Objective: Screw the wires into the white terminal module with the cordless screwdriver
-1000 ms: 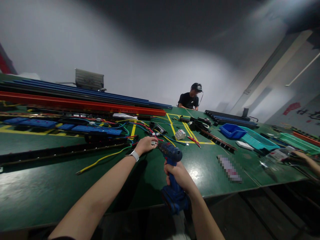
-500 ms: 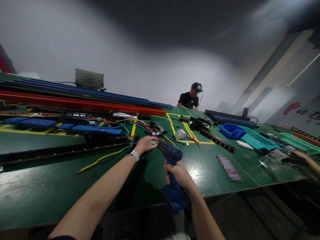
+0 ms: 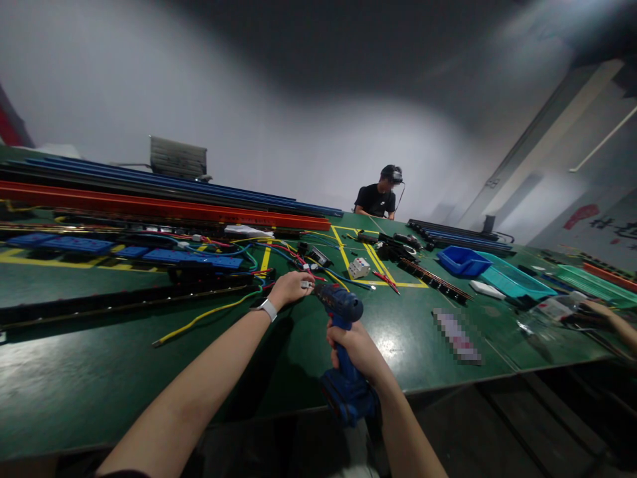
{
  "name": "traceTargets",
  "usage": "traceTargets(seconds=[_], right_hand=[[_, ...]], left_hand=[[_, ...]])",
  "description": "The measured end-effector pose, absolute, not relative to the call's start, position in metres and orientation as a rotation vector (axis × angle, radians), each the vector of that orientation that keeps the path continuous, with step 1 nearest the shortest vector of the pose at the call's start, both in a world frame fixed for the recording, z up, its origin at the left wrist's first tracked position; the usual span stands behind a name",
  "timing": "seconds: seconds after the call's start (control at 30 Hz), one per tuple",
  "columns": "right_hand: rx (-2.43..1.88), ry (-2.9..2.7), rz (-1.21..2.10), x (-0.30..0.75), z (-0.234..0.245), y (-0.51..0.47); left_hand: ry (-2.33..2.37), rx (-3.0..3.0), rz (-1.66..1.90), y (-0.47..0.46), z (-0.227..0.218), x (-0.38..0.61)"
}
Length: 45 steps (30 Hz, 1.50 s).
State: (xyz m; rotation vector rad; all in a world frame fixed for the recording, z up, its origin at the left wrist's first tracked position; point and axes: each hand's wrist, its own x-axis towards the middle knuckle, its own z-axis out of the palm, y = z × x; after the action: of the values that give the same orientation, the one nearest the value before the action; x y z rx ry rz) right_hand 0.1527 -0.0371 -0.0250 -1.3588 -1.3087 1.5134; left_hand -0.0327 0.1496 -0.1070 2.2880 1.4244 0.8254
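Note:
My right hand [image 3: 354, 342] is wrapped round the grip of a blue cordless drill [image 3: 343, 309]. The drill's nose points away from me, toward the fingertips of my left hand [image 3: 290, 289]. A small pale block [image 3: 305, 284] is pinched in those fingers, its exact kind too small to make out. Just beyond lie several coloured wires [image 3: 286, 252] and a small black-and-silver part [image 3: 318, 256]. Right of the drill's nose stands a white circuit breaker [image 3: 359, 267], with a red pen-like tool [image 3: 387, 281] beside it. A loose yellow wire [image 3: 206, 320] lies left of my left hand.
On the green table [image 3: 413, 332], long orange [image 3: 164, 204] and blue rails lie at the back left. A black strip [image 3: 124, 304] runs along the left. Blue [image 3: 462, 261] and teal trays [image 3: 517, 277] stand right. One person [image 3: 377, 198] sits opposite; another's hand [image 3: 597, 309] is far right.

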Motion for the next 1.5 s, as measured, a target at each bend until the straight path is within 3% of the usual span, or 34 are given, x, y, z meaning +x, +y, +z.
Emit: traceTargets(seconds=[1.5], right_hand=[[-1.339, -1.353, 1.488, 0.1532, -0.0275, -0.0372]], left_hand=[[1.42, 2.335, 0.842, 0.1544, -0.1138, -0.0343]])
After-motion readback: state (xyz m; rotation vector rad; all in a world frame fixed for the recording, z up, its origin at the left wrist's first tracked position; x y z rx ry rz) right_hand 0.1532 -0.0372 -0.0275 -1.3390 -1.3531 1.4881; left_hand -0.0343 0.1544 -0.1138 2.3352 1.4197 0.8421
